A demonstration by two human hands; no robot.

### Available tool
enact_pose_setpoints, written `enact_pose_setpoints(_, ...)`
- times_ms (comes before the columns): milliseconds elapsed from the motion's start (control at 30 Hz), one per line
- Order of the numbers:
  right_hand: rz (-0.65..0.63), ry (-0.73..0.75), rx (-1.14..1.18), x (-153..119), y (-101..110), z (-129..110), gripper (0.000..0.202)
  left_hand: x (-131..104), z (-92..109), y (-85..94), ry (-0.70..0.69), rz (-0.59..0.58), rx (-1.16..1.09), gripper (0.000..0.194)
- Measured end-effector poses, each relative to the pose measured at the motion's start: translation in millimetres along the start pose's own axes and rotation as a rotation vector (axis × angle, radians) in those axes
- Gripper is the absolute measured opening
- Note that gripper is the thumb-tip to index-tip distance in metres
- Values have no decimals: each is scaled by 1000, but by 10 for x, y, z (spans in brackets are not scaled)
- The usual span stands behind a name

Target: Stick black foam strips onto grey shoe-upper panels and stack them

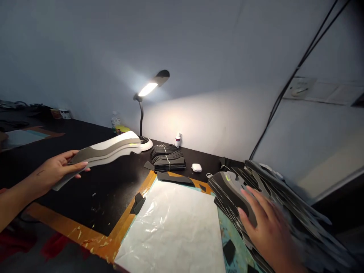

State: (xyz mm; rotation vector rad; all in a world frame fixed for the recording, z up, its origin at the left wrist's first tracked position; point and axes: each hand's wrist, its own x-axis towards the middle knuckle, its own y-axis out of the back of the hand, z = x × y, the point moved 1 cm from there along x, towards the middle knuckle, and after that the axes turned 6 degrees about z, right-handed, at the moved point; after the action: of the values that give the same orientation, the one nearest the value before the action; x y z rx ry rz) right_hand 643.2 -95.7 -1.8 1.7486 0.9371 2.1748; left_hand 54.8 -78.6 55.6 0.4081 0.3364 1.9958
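Observation:
My left hand grips a few long, curved grey and white pieces, thumb on top, above the dark table at the left. Over at the right, my right hand is slightly blurred, its fingers apart over a pile of similar curved grey pieces. The fingertips are at the top piece; whether they touch it cannot be made out. A yellow mark shows on the pieces in both places. Between my hands lies a white sheet with a shiny, creased surface.
A lit desk lamp stands behind. Tied dark strips, a white case and a small bottle are near the wall. Small dark pieces lie left of the sheet. More grey pieces are heaped at the right.

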Motion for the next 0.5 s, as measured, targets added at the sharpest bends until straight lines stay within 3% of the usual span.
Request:
enact_pose_setpoints(67,-8,-30,153,185,38,-217,46,-203,201,-203,30,-140,-44,92)
enact_pose_setpoints(167,-114,-126,385,412,-42,-520,51,-443,455,-708,-28,-436,-138,84)
enact_pose_setpoints(233,-160,-192,541,489,-179,-677,54,-550,494,-1113,-68,-631,-183,77)
enact_pose_setpoints(300,-227,-230,638,475,-355,-793,54,-617,407,-1495,-135,-782,-146,72)
enact_pose_setpoints(367,-300,-249,671,371,-535,-866,54,-652,253,-1797,-333,-755,13,65)
enact_pose_setpoints(500,-507,-197,589,85,-799,-918,65,-784,119,-2087,-879,-346,407,44)
